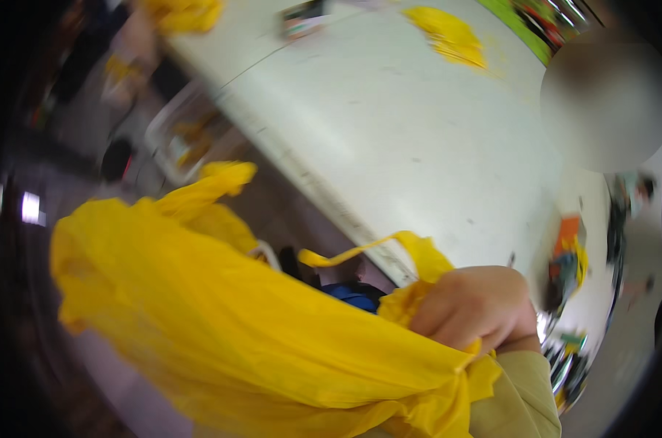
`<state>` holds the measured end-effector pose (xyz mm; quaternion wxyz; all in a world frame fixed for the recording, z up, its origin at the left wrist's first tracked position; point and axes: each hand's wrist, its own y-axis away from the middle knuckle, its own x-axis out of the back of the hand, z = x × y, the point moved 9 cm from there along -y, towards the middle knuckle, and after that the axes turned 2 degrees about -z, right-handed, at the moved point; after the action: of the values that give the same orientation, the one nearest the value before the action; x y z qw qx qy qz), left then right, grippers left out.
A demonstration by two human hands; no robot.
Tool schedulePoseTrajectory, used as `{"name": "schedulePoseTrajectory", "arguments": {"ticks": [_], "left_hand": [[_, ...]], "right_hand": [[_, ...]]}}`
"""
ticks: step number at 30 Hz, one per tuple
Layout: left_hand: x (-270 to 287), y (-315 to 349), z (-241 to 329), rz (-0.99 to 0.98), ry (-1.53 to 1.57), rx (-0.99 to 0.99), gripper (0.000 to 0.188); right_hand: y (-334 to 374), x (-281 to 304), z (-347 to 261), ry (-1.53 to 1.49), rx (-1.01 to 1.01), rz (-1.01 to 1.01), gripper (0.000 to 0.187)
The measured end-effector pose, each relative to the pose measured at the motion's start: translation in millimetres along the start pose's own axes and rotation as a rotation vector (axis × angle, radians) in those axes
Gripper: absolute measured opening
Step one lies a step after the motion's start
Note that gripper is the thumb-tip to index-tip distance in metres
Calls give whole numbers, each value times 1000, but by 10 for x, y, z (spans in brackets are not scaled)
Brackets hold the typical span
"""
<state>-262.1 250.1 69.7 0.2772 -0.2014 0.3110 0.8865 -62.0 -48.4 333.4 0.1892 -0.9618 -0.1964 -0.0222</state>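
right hand: clamped on one end of yellow sheet, fingers curled under, probably bunched to stop thin stuff slipping.
left hand: out of sight, can't tell grip (maybe behind the sheet).
yellow sheet: draped across lower left, off the table edge, likely to hang free.
loose strip: trailing by the fist, apparently just slack.
white table: carrying yellow bundle well apart, presumably out of the way.
pale bin: beside table, holding something yellowish.
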Motion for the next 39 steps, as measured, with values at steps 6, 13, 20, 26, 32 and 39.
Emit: {"name": "schedulePoseTrajectory", "arguments": {"ticks": [6, 13, 20, 26, 32, 39], "left_hand": [[-2527, -458, 1272, -339, -499, -263, 76], [-6287, -1190, 23, -851, -875, -214, 78], [-7200, -1799, -2852, -1103, -1123, 167, 80], [-5918, -1130, -4181, -1289, -1382, -390, 91], [-5246, -180, -4703, -1652, -1578, -407, 94], [-5172, 4, -4380, -1856, -1620, -267, 75]], "right_hand": [[1563, 105, -417, 213, 94, 458, 18], [2807, 425, -1, 414, -163, 1323, 36], [3590, 656, 1014, 368, -447, 1738, 46], [4182, 474, 2162, 268, -863, 1792, 45], [3930, 471, 2138, 149, -946, 1901, 42], [3992, -20, 2249, 59, -912, 2013, 44]]}}
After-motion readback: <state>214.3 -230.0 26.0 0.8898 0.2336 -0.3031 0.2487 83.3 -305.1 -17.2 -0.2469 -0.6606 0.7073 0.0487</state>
